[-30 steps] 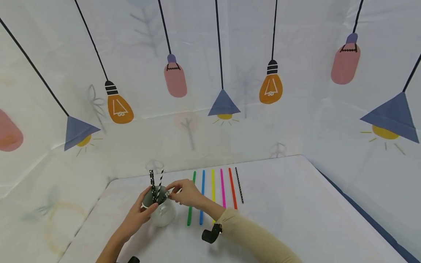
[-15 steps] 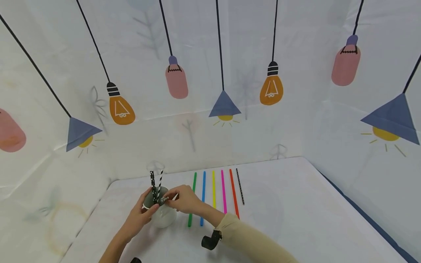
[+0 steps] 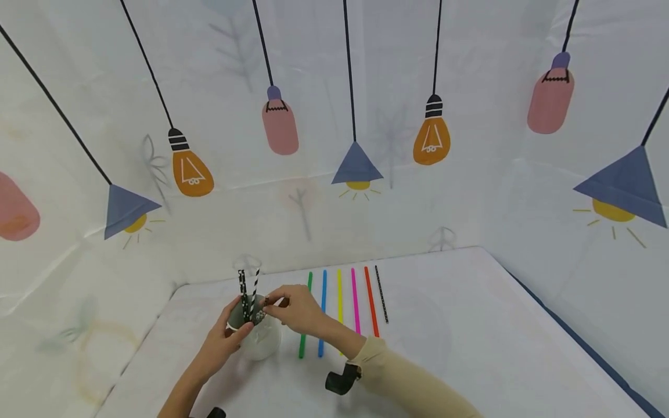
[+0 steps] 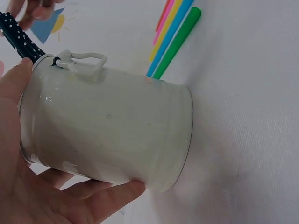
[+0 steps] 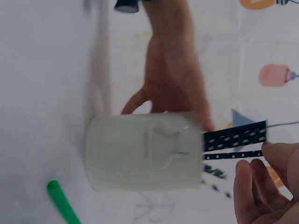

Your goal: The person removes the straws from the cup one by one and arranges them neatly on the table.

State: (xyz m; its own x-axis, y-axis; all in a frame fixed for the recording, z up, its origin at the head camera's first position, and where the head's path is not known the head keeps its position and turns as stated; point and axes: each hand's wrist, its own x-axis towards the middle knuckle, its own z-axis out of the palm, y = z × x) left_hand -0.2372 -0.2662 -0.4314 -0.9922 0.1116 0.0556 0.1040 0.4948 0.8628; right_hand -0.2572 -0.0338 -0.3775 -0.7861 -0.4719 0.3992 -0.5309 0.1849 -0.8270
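My left hand (image 3: pixel 222 338) grips a whitish canister (image 3: pixel 263 343) from its left side, thumb near the rim and fingers spread around the wall. A small wire loop (image 4: pixel 88 63) sits on the canister's side in the left wrist view. Black-and-white straws (image 3: pixel 243 297) and a striped straw (image 3: pixel 254 293) stand in its mouth. Over the rim's right side, my right hand (image 3: pixel 298 310) pinches the end of a thin black straw with white dots (image 5: pixel 233 155), which reaches to the canister's mouth. Its lower part is hidden inside.
Right of the canister lie green (image 3: pixel 301 346), blue (image 3: pixel 324 296), yellow (image 3: pixel 340 290), pink (image 3: pixel 354 290) and red straws (image 3: pixel 371 299). A thin black dotted straw (image 3: pixel 381 296) ends the row. Behind the white table hangs a sheet printed with lamps (image 3: pixel 357 165).
My right hand dips slightly toward the rim, then rises a little with the dotted straw. The left hand keeps its hold on the canister, and the row of straws lies unchanged.
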